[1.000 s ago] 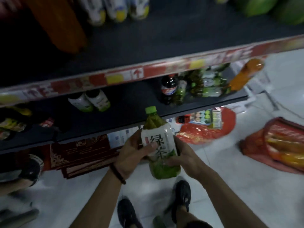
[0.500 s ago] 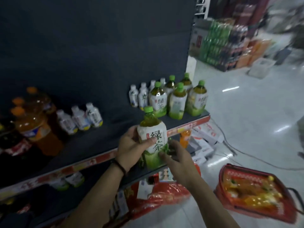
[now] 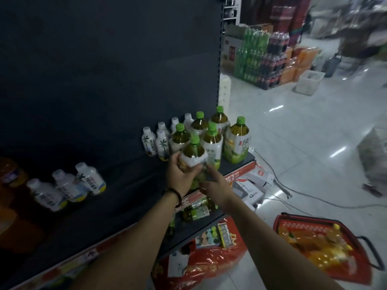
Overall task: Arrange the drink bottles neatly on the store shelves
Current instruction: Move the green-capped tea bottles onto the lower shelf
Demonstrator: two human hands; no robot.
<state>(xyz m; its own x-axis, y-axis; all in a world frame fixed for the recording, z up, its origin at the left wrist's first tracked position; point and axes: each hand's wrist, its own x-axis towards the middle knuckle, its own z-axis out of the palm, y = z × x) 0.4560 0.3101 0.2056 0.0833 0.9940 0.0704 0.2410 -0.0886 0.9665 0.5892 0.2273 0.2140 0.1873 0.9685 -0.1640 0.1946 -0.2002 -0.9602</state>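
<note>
My left hand [image 3: 180, 174] grips a green-capped green tea bottle [image 3: 193, 154] held upright at the front of the dark shelf [image 3: 129, 197]. Fingers of my right hand [image 3: 213, 185] touch the bottle's lower right side. Just behind it stands a group of matching green tea bottles [image 3: 235, 143] at the shelf's right end. Small white coconut drink bottles [image 3: 156, 141] line up to their left. More small white bottles [image 3: 69, 186] stand further left, and blurred orange bottles [image 3: 10, 174] sit at the far left edge.
A lower shelf holds lying green bottles [image 3: 196, 210]. On the floor sit a red basket [image 3: 322, 248] with orange drink bottles, a red bag [image 3: 201, 266], white boxes [image 3: 251, 185] and a cable. Stacked drink crates [image 3: 263, 59] fill the aisle behind.
I carried the green tea bottle up from below onto the upper shelf, beside the other green tea bottles. My right hand slid down to its lower side. My view rose.
</note>
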